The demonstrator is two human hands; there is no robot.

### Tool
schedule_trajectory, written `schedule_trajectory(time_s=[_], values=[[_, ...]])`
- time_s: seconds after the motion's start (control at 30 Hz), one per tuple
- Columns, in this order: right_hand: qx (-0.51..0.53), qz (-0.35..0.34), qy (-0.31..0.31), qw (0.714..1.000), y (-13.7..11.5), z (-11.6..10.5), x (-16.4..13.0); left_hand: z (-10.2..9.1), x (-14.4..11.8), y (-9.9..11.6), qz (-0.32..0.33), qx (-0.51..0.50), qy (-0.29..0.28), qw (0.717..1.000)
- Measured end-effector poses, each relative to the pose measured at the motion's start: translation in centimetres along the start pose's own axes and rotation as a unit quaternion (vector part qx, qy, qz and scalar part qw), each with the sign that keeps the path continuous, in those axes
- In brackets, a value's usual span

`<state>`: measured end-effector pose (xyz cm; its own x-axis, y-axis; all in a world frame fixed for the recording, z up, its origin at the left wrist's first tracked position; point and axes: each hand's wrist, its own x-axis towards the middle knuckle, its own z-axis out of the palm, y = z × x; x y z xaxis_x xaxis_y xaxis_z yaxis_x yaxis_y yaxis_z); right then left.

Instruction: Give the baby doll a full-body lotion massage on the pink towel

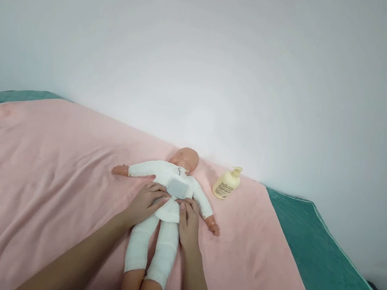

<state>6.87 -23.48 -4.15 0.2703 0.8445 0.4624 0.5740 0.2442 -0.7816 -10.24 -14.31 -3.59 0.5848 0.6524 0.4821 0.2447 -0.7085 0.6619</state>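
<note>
Cream pump bottle (226,184) lying on pink blanket (48,167) nr white wall (227,63); teal mattress (324,266) beneath.

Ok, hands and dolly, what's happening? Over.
Both hands, left and right, on doll's waist. Doll face-up on pink blanket. Lotion bottle off to the side, clear.

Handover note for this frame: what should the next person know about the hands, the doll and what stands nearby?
Left hand lies on the baby doll at its waist; right hand rests beside it on the doll's hip. Fingertips of both meet at the hem of the white top. The doll lies face up on the pink blanket, in white top and leggings. The lotion bottle lies untouched by its head. Nothing is lifted.
</note>
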Motion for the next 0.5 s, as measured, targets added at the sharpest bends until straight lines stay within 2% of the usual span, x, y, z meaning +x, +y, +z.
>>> schedule_trajectory(time_s=[0.07, 0.17, 0.27, 0.37, 0.5], values=[[0.031, 0.008, 0.015, 0.999, -0.2, -0.2, 0.4, -0.3, 0.3, 0.2, -0.007, -0.04, 0.009, 0.999], [0.062, 0.016, 0.08, 0.995, -0.5, -0.4, 2.1, -1.0, 1.6, 0.6, -0.022, -0.098, 0.058, 0.993], [0.029, 0.012, 0.131, 0.991, -0.7, -0.3, 5.1, -1.4, 4.1, 0.9, -0.005, -0.095, 0.086, 0.992], [-0.039, 0.008, 0.12, 0.992, -0.5, 0.3, 7.6, -1.3, 6.4, 0.7, 0.035, -0.037, 0.051, 0.997], [-0.098, -0.007, 0.089, 0.991, 0.8, 1.5, 8.4, 0.0, 7.4, -0.4, 0.05, 0.035, 0.024, 0.998]])
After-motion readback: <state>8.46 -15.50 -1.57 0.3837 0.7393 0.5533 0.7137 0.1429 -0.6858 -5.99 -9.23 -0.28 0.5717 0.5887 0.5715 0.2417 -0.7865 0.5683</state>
